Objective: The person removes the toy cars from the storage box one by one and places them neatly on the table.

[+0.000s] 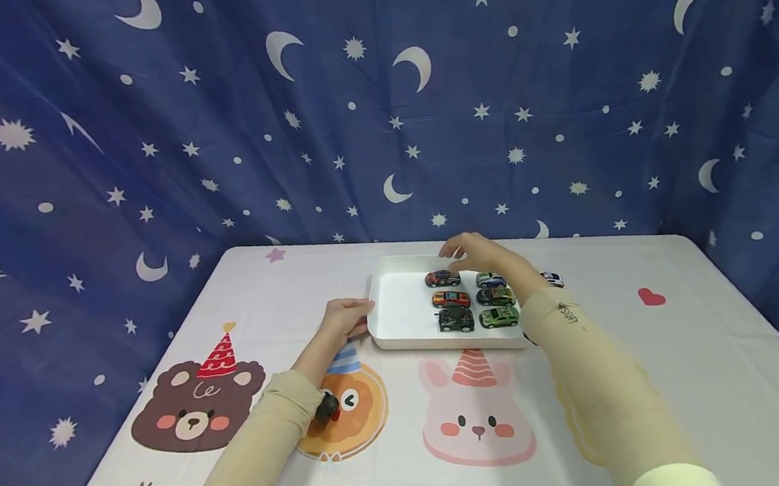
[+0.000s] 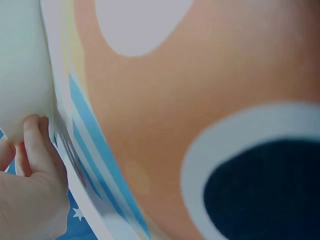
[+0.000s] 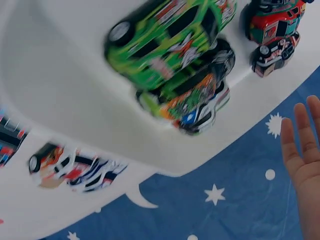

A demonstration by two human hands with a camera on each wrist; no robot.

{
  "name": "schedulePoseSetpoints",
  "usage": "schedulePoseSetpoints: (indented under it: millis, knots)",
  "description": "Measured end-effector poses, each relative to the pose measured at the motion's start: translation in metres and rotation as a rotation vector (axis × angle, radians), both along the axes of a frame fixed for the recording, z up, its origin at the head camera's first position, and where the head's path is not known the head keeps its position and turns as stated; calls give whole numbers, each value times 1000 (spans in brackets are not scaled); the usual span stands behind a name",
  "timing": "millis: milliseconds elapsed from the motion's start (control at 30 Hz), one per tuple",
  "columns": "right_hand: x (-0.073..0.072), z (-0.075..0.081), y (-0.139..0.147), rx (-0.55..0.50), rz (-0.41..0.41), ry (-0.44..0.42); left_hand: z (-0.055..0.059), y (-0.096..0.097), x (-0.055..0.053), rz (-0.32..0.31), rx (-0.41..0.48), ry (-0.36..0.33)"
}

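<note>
A shallow white tray (image 1: 395, 305) holds two columns of toy cars in its middle and right part. My left hand (image 1: 347, 317) grips the tray's left wall; in the left wrist view its fingertips (image 2: 32, 120) lie against the white wall. Over the back of the tray hovers my right hand (image 1: 478, 254), fingers spread and holding nothing in the right wrist view. Just under it sits a dark red-and-blue toy car (image 1: 442, 278). An orange car (image 1: 450, 300) and a black vehicle (image 1: 455, 319) stand in front, with a green car (image 1: 498, 317) to their right.
Outside the tray, a white toy car (image 1: 552, 280) shows beyond my right forearm, which hides part of that side. The right wrist view shows a dark car (image 3: 10, 140) out there too. A blue star-printed curtain (image 1: 377, 119) hangs behind the printed tablecloth (image 1: 383, 470).
</note>
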State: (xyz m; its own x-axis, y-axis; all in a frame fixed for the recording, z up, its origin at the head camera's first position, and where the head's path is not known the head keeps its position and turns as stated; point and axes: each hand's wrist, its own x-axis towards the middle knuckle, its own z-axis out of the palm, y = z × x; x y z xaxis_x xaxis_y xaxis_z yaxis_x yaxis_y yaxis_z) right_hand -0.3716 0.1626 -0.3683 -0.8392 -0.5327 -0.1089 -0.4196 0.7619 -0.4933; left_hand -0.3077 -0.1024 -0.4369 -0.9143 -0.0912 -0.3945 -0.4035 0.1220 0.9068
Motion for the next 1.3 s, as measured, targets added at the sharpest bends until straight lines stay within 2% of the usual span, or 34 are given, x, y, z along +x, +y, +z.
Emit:
schedulePoseSetpoints:
  millis: [333,533,700,867,1100,1200,1300]
  knots:
    - [-15,-16,-7,-21,-94,-67,-1,5,-1,9,12,5]
    - [-17,-24,-4,11,-100,-60,-2,7,0,8,18,7]
    - [-18,-33,-6,41,-111,-63,-2,5,2,-2,-16,-9]
    - [-20,-37,-13,144,-97,-37,-2,2,2,-12,-65,1]
    - [-22,-35,-21,333,-66,21,0,1,0,-13,-51,-2]
    - [-21,-34,-22,360,-45,24,1,1,0,-15,-51,-1]
    - [-21,-33,-20,338,-24,36,2,0,0,-10,-57,-3]
